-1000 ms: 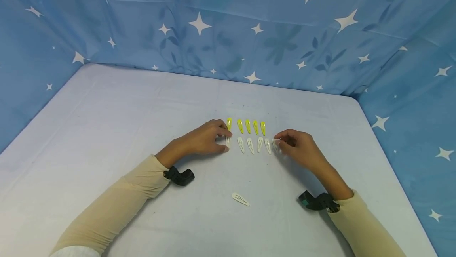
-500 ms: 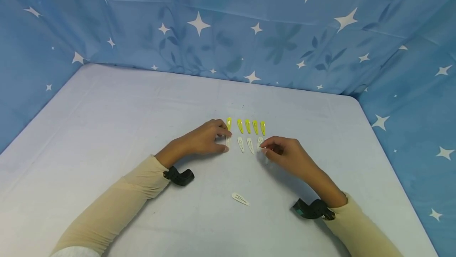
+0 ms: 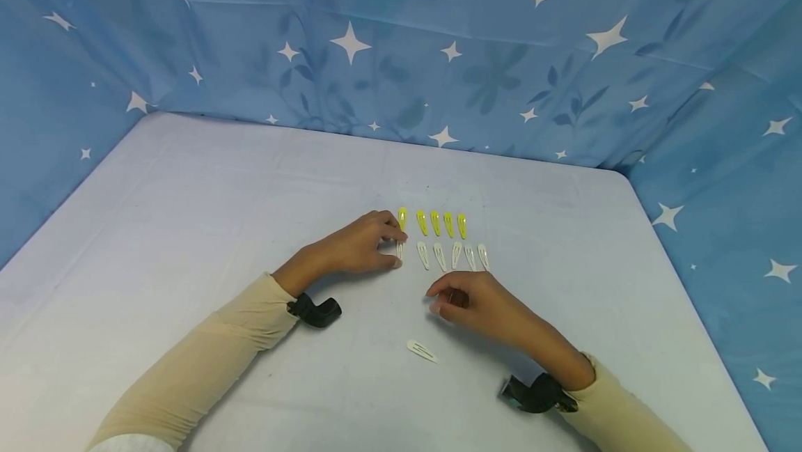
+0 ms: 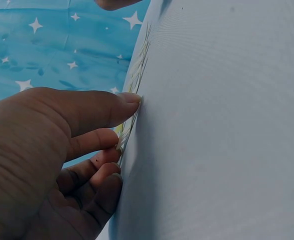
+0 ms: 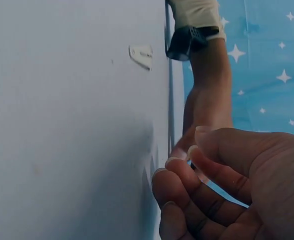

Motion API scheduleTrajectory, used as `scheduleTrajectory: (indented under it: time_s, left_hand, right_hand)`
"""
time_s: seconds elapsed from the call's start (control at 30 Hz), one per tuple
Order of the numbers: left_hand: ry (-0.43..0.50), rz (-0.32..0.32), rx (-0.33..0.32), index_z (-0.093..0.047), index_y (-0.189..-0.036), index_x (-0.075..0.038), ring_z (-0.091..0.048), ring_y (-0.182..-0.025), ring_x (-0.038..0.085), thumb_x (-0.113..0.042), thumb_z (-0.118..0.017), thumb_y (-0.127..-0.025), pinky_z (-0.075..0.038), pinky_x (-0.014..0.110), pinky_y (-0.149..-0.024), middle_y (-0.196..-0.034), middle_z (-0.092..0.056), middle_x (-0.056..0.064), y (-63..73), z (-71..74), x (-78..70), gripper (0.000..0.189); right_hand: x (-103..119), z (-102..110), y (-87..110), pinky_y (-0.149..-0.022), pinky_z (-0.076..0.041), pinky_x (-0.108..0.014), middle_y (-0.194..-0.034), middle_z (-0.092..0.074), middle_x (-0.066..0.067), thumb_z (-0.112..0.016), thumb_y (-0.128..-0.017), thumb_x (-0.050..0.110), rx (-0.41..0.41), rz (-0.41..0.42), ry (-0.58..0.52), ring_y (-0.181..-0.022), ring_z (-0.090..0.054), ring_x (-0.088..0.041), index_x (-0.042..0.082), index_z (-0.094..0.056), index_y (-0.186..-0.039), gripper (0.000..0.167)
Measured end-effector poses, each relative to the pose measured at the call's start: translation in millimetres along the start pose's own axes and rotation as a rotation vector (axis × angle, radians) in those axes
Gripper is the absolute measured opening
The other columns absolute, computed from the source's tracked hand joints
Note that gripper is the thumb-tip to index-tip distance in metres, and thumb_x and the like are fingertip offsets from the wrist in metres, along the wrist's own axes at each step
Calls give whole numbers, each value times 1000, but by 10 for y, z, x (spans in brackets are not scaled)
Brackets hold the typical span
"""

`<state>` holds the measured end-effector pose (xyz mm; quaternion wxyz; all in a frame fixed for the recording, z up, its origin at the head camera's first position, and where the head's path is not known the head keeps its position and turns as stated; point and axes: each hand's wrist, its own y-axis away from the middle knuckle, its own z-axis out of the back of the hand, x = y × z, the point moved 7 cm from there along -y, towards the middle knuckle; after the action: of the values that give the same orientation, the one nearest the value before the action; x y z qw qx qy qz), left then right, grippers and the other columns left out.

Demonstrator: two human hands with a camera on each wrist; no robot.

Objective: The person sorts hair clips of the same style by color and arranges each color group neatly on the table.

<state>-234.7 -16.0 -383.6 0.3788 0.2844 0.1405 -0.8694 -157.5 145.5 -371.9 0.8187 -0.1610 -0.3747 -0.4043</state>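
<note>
In the head view my left hand rests at the left end of a row of white snap hair clips. Its thumb and index finger bracket the ends of the leftmost white hair clip, which stays on the table. The left wrist view shows those fingers low at the tabletop. My right hand hovers in front of the row with loosely curled fingers and nothing between them. Nearer the front, a single white hair clip lies slantwise. It also shows in the right wrist view as a white clip.
Behind the white row stands a row of yellow hair clips, roughly parallel to it. The white-covered table has blue star-patterned curtains along its back and sides. A black wrist camera sits at the left sleeve's cuff.
My right hand has left the right end of the white row and moved left and toward the front, uncovering the rightmost white clips. My left hand has stayed in place.
</note>
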Motion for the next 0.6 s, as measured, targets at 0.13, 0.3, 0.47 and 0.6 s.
scheduleTrajectory:
  time_s: [0.13, 0.3, 0.47, 0.6]
  left_hand:
    - [3, -10, -2, -68, -123, -4, -49, -97, 17, -19, -76, -84, -43, 31, -84, -111, -55, 4, 3, 5, -11, 42]
    - [6, -16, -4, -68, -122, -4, -49, -97, 17, -19, -76, -84, -43, 31, -84, -112, -55, 5, 6, 7, -13, 42]
    - [4, -9, 0, -68, -123, -5, -49, -97, 17, -20, -75, -85, -43, 31, -84, -112, -55, 4, 6, 5, -9, 42]
    - [-3, -9, -1, -68, -123, -5, -49, -98, 17, -20, -76, -85, -43, 32, -85, -113, -55, 5, 4, 6, -9, 42]
  right_hand:
    - [70, -118, 7, -60, -47, -23, -78, -58, 12, -71, -88, 8, 54, 29, 10, -68, -53, -5, 10, -71, -103, 15]
    - [180, -228, 21, -60, -46, -22, -78, -57, 13, -72, -87, 8, 84, 93, 22, -66, -51, -3, 10, -71, -102, 15]
    - [241, -319, 39, -63, -46, -21, -84, -57, 13, -76, -86, 17, 129, 101, 61, -68, -52, -2, 13, -70, -104, 19]
    - [276, -371, 52, -65, -45, -21, -86, -56, 11, -78, -84, 22, 165, 90, 107, -70, -51, -3, 15, -70, -105, 24]
